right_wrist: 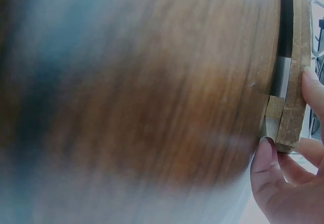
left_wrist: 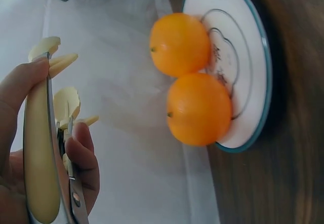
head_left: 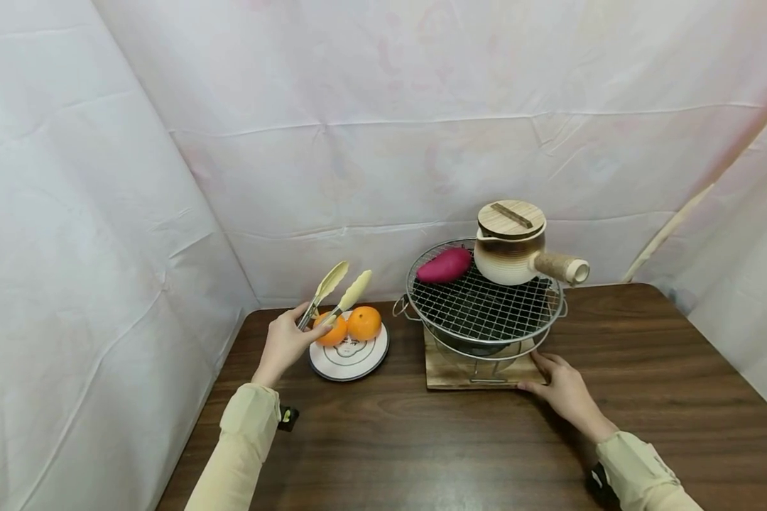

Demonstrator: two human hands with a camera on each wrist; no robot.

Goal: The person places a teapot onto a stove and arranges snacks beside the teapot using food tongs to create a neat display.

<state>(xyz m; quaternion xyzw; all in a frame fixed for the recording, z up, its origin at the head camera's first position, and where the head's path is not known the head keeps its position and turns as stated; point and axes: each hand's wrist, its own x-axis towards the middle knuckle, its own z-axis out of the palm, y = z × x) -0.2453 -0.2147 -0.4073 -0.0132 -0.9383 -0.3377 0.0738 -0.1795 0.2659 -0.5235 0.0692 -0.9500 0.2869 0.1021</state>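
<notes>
My left hand (head_left: 286,344) holds a pair of tongs (head_left: 356,289) with cream-coloured tips, which point up and stand apart. In the left wrist view the thumb and fingers lie along the cream-and-metal arms of the tongs (left_wrist: 41,153). Just beyond that hand, two oranges (head_left: 364,323) sit side by side on a white plate (head_left: 351,370) with a dark rim. At the right, my right hand (head_left: 567,392) grips the near right corner of a wooden board (head_left: 444,369). A round grill (head_left: 486,312) with a wire mesh top stands on this board.
On the mesh lie a purple sweet potato (head_left: 444,266) and a pale clay pot (head_left: 505,262) with a wooden lid. The pot's wrapped handle (head_left: 559,267) juts out to the right past the grill. A pale curtain (head_left: 383,163) hangs behind the brown wooden table (head_left: 383,454).
</notes>
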